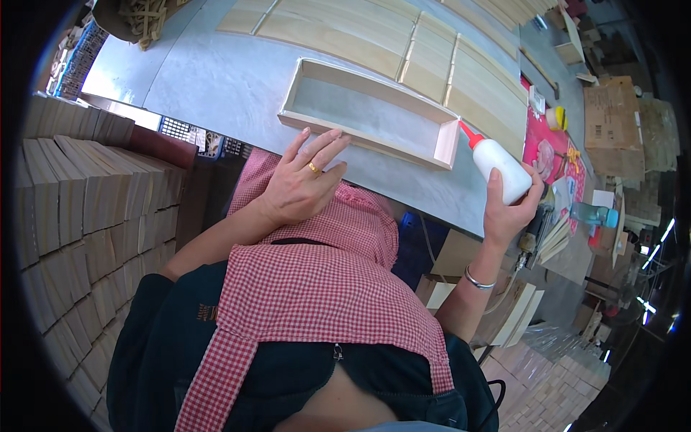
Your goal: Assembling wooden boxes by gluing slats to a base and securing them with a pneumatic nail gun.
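Note:
A long, shallow wooden frame (381,147) lies on the grey worktable (209,79), and the tabletop shows through its middle. In my right hand (507,209) is a white squeeze bottle (502,169) with a red nozzle, tilted so that the tip is at the frame's upper right corner. Whether the tip touches the wood I cannot tell. My left hand (306,176) rests by the frame's near side toward its left end, fingers stretched out and somewhat spread, fingertips at the near rail. It holds nothing.
Flat wooden panels (345,32) lie along the far side of the table. Stacks of wooden boards (86,194) rise at my left. To the right are a pink cloth (543,147), a yellow tape roll (555,117), a plastic bottle (594,214) and cardboard boxes (612,115). A container of wood pieces (140,18) stands far left.

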{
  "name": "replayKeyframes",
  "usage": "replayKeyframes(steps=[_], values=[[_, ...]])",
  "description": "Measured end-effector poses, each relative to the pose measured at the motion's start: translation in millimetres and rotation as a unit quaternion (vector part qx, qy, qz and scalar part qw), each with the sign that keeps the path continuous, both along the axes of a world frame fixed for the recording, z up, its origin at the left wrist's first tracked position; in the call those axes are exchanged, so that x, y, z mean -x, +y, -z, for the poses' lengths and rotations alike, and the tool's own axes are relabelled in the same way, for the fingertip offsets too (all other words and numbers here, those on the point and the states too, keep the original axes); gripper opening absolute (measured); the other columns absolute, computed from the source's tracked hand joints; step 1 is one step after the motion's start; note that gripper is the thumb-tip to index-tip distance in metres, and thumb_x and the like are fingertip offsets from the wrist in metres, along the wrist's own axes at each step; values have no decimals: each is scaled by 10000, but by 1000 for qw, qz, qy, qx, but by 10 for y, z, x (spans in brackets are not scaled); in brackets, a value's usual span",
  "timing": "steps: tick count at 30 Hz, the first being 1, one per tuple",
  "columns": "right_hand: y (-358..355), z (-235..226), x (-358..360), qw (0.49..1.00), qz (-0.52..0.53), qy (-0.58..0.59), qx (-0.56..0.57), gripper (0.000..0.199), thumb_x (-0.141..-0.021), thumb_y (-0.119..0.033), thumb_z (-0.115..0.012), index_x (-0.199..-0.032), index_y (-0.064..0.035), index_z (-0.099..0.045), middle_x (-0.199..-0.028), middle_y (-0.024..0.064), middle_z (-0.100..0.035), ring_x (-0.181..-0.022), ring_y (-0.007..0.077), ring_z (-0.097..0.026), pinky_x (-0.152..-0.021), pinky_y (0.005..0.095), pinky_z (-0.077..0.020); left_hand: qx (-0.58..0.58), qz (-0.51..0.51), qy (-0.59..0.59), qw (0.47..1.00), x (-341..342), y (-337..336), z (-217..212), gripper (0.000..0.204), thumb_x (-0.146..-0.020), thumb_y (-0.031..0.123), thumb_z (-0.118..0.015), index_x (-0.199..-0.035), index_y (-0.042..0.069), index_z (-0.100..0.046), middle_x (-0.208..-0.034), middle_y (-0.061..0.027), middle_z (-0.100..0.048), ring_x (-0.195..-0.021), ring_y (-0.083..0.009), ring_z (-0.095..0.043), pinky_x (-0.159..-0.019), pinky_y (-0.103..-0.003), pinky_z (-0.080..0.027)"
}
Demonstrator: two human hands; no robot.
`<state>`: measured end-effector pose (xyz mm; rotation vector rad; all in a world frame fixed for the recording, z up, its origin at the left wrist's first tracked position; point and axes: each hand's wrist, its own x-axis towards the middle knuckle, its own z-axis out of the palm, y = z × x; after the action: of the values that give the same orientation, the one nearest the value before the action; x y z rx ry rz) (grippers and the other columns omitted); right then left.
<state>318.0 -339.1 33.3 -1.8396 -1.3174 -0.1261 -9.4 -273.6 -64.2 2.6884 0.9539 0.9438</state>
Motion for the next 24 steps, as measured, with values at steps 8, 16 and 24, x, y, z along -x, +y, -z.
replayKeyframes(steps=[8, 16, 24], values=[[-424, -91, 180, 999, 25, 0, 37, 496, -834, -145, -795, -1267, -55, -570, -1203, 141, -633, -1055, 290, -622, -905, 399, -538, 0, -1, -11, 1000, 19, 8, 26, 219, -843, 126, -710, -1056, 81, -731, -1511, -117, -489, -1467, -290, -401, -1257, -509, -227], [-596, -134, 459, 996, 21, 76, 37, 527, -812, -175, -782, -1271, -48, -557, -1216, 154, -608, -1050, 297, -610, -903, 401, -529, -9, -23, 18, 1000, 50, -13, -25, 254, -864, 162, -697, -1105, 86, -716, -1516, -121, -479, -1446, -288, -414, -1249, -504, -239], [74, 80, 1470, 966, -174, 188, 35, 588, -780, -190, -800, -1274, -38, -520, -1191, 149, -590, -1012, 294, -616, -855, 398, -539, 7, -20, 37, 999, 33, -29, 93, 293, -936, 235, -621, -1165, 60, -676, -1400, -131, -528, -1340, -294, -469, -1213, -512, -287]])
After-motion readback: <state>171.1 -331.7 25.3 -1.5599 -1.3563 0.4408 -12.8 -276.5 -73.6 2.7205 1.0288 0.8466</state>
